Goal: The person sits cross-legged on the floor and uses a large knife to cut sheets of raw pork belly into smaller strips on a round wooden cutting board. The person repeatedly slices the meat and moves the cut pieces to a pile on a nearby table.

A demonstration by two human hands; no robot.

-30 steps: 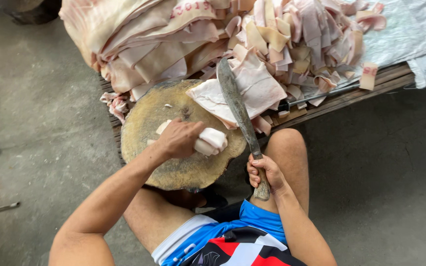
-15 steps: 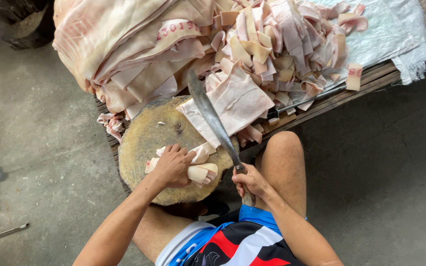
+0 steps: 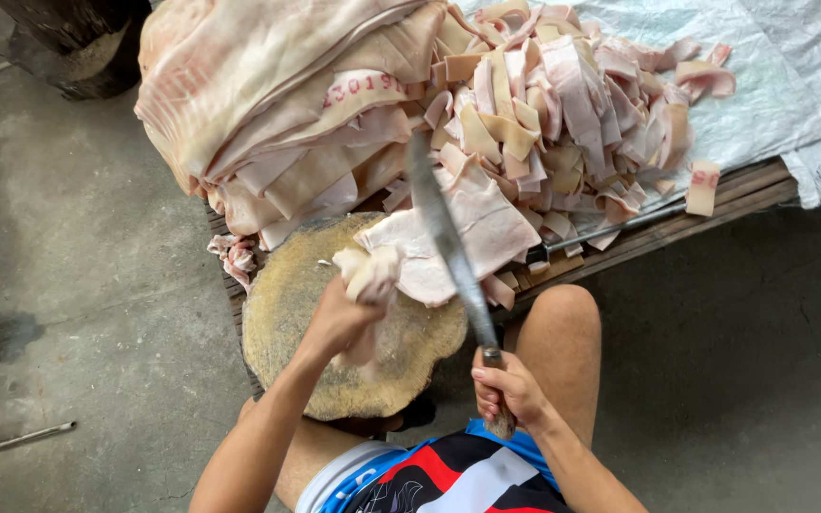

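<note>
My left hand is lifted over the round wooden chopping block and grips a bunch of cut pork skin strips. My right hand holds the handle of a long cleaver-like knife, whose blade points away from me over a flat slab of pork skin lying partly on the block. Behind it lies a heap of cut pale strips, and large folded pork skin sheets are stacked at the left.
A low wooden platform covered by a white woven sack carries the meat. A second knife rests near its front edge. My bare knee is beside the block. Concrete floor lies all around, with a dark stump at top left.
My left hand has gathered the cut strips off the block and lifted them. The knife has swung from slanting across the block to pointing more upright and away.
</note>
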